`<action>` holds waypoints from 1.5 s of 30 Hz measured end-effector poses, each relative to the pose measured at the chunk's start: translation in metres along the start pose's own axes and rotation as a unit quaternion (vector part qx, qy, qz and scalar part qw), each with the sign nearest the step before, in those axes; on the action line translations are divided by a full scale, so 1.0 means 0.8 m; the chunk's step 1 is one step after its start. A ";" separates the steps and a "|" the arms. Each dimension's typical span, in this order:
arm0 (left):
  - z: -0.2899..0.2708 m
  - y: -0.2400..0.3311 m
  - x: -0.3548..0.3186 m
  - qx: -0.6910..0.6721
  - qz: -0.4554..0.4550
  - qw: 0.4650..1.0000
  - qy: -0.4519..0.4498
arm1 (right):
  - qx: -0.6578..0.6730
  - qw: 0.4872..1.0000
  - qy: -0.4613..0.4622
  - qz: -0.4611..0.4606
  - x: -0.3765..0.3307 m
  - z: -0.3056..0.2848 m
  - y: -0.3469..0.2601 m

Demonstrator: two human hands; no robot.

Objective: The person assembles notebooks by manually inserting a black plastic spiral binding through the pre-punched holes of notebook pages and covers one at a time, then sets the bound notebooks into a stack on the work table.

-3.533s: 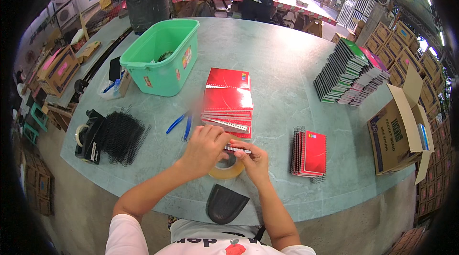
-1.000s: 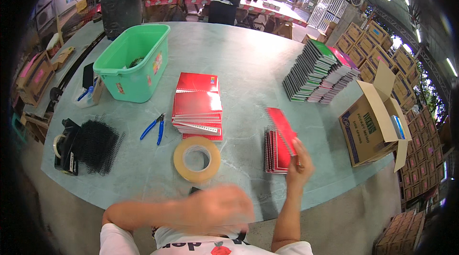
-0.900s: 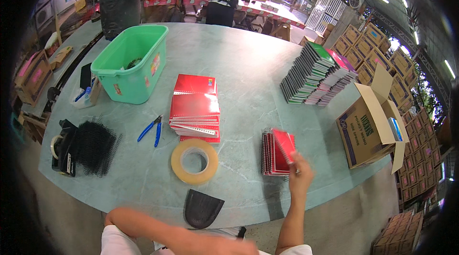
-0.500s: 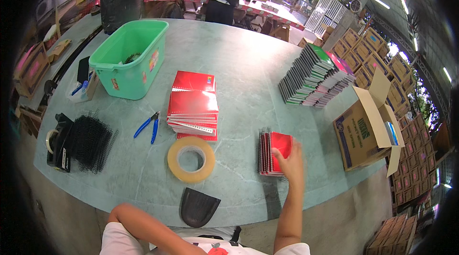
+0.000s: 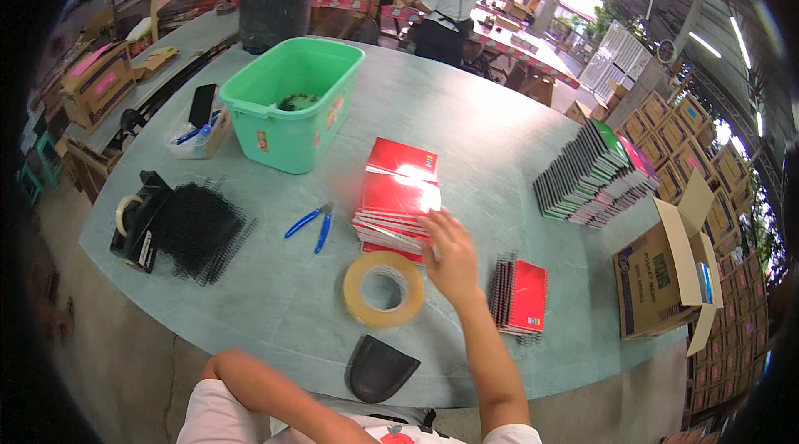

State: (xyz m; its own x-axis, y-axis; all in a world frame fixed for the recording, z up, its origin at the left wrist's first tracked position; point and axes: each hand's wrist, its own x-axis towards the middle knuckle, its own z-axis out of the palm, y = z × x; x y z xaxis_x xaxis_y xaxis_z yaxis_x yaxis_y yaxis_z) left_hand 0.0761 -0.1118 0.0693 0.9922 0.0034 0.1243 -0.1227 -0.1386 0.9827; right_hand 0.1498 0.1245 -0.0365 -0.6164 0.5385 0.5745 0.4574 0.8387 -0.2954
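Observation:
My right hand (image 5: 451,257) is at the right edge of a stack of red-covered notebooks (image 5: 399,192). Its fingers are stretched toward the pages and the thumb is apart from them; I see nothing lifted in it. Right of that hand, a smaller pile of red spiral notebooks (image 5: 528,294) with black wire bindings lies on the table. My left forearm (image 5: 279,394) is bent across the lower edge, and its hand is out of sight. In front of the red stack lies a roll of clear tape (image 5: 358,298), with a black curved pad (image 5: 379,369) nearer to me.
Blue-handled pliers (image 5: 323,232) lie left of the stack. Further left are black wire coils (image 5: 200,232) and a tape dispenser (image 5: 137,228). A green tub (image 5: 275,140) stands behind. Green and pink notebooks (image 5: 587,169) and an open carton (image 5: 657,277) stand right. A person (image 5: 449,7) works beyond.
My right hand has moved left from the spiral notebook pile to the larger red stack. The view has shifted, so the table's things appear further right.

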 end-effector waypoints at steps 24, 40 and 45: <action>-0.031 -0.177 -0.300 0.345 -0.423 0.376 0.748 | 0.070 0.994 -0.087 0.001 -0.004 0.018 -0.091; -0.061 -0.131 -0.176 0.341 -0.269 0.491 0.755 | 0.087 0.994 -0.057 -0.018 -0.003 0.024 -0.097; -0.060 -0.120 -0.177 0.289 -0.243 0.535 0.756 | 0.099 0.993 -0.065 0.009 -0.001 0.019 -0.106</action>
State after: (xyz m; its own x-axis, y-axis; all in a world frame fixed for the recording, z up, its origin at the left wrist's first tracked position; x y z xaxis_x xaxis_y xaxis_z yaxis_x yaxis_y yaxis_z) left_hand -0.0538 -0.0515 -0.0363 -0.3002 0.9143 0.2718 0.6022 -0.0393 0.7974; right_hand 0.1017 0.0543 -0.0238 -0.6924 0.5487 0.4684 0.3425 0.8214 -0.4560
